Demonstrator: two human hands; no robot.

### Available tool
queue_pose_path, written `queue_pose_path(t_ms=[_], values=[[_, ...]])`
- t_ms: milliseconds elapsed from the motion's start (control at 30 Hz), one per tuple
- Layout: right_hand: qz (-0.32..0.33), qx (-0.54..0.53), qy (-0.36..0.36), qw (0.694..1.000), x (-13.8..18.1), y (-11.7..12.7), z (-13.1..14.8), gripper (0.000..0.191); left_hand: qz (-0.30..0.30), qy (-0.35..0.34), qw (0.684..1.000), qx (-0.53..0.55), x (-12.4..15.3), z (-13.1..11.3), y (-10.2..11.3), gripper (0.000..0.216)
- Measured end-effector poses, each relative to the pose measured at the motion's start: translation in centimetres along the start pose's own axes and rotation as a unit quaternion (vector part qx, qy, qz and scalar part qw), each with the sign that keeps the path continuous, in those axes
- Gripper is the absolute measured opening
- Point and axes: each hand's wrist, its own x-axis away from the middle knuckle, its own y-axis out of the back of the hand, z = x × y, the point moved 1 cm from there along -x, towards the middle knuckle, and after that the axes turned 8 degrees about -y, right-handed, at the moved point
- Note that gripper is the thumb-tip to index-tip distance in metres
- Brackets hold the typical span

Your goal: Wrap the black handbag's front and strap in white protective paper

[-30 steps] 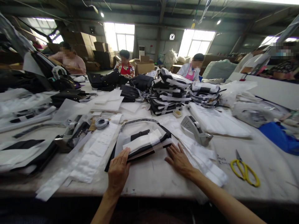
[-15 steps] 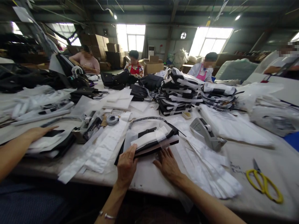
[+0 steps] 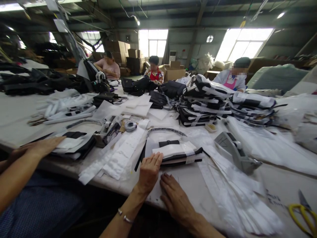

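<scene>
Cluttered table point(image 3: 277, 178): dispenser point(image 3: 235, 152), scissors point(image 3: 305, 211)

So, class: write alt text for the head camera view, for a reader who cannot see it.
A person's left hand presses on a folded black bag wrapped in white paper on a cluttered white worktable, the right hand flat beside it. A co-worker's hand rests on another bundle at left.

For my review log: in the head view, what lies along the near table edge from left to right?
Co-worker's hand on a black-and-white bundle → white strips → left hand → right hand → tape dispenser → yellow scissors.
</scene>
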Motion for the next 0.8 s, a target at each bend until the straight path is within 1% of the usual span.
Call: queue_pose_path(t_ms=[67, 133, 200, 267, 300, 367, 433, 467, 500, 567, 667, 733, 800], values=[[0.002, -0.034, 0.002, 0.999, -0.3, -0.1, 1.2, 0.049, -0.002, -0.021, 1.0, -0.009, -0.1, -0.5, 0.0, 0.043], [-0.007, -0.082, 0.014, 0.996, -0.9, 0.7, 2.1, 0.036, -0.001, -0.042, 0.999, -0.009, 0.3, -1.1, 0.0, 0.042], [-0.019, -0.12, 0.032, 0.992, -1.8, 2.5, 2.1, 0.022, -0.003, -0.06, 0.998, -0.005, 0.9, -1.7, -0.1, 0.041], [-0.041, -0.128, 0.025, 0.991, -3.3, 4.9, 1.3, 0.015, -0.023, -0.07, 0.997, 0.001, 1.5, -2.1, -0.1, 0.039], [-0.057, -0.123, 0.008, 0.991, -4.4, 6.1, 0.5, 0.014, -0.038, -0.073, 0.997, 0.003, 1.7, -2.1, 0.0, 0.038], [-0.063, -0.102, -0.049, 0.992, -7.3, 8.3, -1.5, 0.016, -0.062, -0.077, 0.995, 0.007, 1.8, -2.1, 0.1, 0.036], [-0.03, -0.057, -0.119, 0.991, -10.9, 9.8, -3.8, 0.02, -0.067, -0.08, 0.995, 0.011, 1.5, -1.9, 0.3, 0.036], [0.008, -0.022, -0.169, 0.985, -12.8, 10.1, -5.0, 0.02, -0.064, -0.081, 0.995, 0.014, 1.3, -1.8, 0.4, 0.037], [0.062, 0.002, -0.214, 0.975, -14.5, 10.3, -6.1, 0.02, -0.065, -0.081, 0.994, 0.016, 1.1, -1.8, 0.5, 0.037], [0.117, 0.016, -0.244, 0.963, -17.4, 10.0, -7.7, 0.019, -0.072, -0.086, 0.993, 0.02, 0.8, -1.9, 0.5, 0.038], [0.181, 0.005, -0.231, 0.956, -20.0, 8.3, -8.3, 0.017, -0.078, -0.085, 0.993, 0.019, 0.8, -2.4, 0.1, 0.036], [0.216, -0.003, -0.215, 0.952, -20.9, 6.4, -7.7, 0.018, -0.071, -0.077, 0.994, 0.015, 1.0, -2.7, -0.2, 0.035], [0.243, 0.001, -0.213, 0.946, -21.4, 4.5, -7.0, 0.021, -0.065, -0.071, 0.995, 0.016, 1.2, -2.8, -0.5, 0.035]])
